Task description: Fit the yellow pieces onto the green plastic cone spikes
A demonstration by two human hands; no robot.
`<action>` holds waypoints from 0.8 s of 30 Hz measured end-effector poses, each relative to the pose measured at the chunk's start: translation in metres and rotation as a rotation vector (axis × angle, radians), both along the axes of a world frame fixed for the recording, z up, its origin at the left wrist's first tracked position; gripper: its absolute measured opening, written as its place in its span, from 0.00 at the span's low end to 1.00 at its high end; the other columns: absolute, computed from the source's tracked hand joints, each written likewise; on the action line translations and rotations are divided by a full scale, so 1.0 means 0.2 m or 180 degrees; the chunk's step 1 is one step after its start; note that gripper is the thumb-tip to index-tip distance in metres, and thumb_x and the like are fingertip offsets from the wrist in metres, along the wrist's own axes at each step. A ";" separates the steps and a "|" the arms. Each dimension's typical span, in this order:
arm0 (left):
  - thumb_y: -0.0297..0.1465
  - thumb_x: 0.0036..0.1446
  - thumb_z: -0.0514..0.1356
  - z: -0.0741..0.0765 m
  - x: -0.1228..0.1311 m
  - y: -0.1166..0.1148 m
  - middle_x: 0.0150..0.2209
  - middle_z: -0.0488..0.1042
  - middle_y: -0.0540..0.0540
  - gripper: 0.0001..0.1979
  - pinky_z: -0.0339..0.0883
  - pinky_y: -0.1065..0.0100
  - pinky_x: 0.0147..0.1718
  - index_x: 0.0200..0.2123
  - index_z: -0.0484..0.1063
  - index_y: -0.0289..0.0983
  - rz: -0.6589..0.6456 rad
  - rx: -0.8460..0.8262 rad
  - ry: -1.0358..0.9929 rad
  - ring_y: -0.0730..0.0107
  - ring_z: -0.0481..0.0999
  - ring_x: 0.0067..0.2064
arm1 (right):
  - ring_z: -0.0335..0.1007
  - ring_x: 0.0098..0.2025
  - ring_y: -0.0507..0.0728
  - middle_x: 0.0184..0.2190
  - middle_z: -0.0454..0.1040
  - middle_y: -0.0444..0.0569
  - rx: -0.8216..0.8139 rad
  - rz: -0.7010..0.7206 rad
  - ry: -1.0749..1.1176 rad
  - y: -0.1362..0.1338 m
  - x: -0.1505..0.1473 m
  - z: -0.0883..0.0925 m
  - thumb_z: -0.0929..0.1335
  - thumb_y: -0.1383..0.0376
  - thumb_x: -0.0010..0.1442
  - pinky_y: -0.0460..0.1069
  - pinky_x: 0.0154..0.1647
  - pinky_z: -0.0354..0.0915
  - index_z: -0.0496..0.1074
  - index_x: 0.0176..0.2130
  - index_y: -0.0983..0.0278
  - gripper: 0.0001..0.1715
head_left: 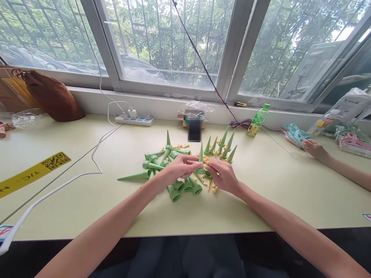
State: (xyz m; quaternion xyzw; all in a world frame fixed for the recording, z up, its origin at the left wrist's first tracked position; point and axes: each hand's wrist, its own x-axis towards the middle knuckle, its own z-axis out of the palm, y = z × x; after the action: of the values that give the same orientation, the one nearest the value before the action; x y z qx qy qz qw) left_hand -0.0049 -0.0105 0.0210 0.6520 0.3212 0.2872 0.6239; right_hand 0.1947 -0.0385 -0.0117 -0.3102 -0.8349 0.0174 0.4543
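Near the middle of the table, my left hand (182, 168) is closed on a green plastic spike (201, 151), held with its point up. Thumb and fingers of my right hand (223, 175) pinch a small yellow plastic piece (206, 166) against the side of that spike; the fingers partly hide it. Around and under my left hand lies a heap of loose green spikes (149, 165), some with open round ends facing me. Small yellow pieces (208, 185) are scattered below and between my hands. Behind my right hand stand several green spikes (222, 139) with yellow pieces on them.
A small box with clear wrap (194, 112) and a power strip (135, 120) sit by the window. A green-capped bottle (257, 120) stands right of them. A white cable (94, 154) crosses the left side. At right, another person's hand (314, 148) touches blue clips (297, 134).
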 end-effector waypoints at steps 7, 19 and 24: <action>0.42 0.50 0.66 -0.02 0.03 -0.01 0.23 0.64 0.51 0.18 0.44 0.75 0.16 0.36 0.77 0.32 0.0219 0.0535 -0.0019 0.83 0.53 0.19 | 0.49 0.23 0.50 0.20 0.57 0.42 -0.0077 -0.0035 0.0039 0.02 0.01 -0.01 0.59 0.65 0.67 0.46 0.26 0.52 0.59 0.26 0.62 0.17; 0.39 0.56 0.61 -0.05 0.06 -0.02 0.30 0.67 0.48 0.13 0.55 0.75 0.20 0.38 0.79 0.36 0.0617 0.1781 -0.0018 0.78 0.59 0.26 | 0.46 0.21 0.48 0.18 0.55 0.40 -0.0888 -0.0151 0.0534 0.01 0.00 0.00 0.61 0.57 0.66 0.46 0.21 0.48 0.60 0.23 0.63 0.22; 0.40 0.54 0.63 -0.04 0.06 -0.03 0.32 0.69 0.48 0.16 0.49 0.75 0.15 0.39 0.75 0.34 0.0487 0.1089 0.0028 0.83 0.55 0.20 | 0.52 0.22 0.49 0.19 0.59 0.41 -0.1047 -0.0219 0.0707 0.02 0.00 -0.01 0.61 0.56 0.66 0.46 0.23 0.53 0.65 0.25 0.64 0.21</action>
State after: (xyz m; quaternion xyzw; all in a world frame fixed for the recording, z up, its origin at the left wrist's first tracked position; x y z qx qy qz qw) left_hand 0.0067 -0.0158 0.0129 0.7234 0.3190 0.3814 0.4790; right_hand 0.1949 -0.0352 -0.0140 -0.4048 -0.7545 0.1721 0.4871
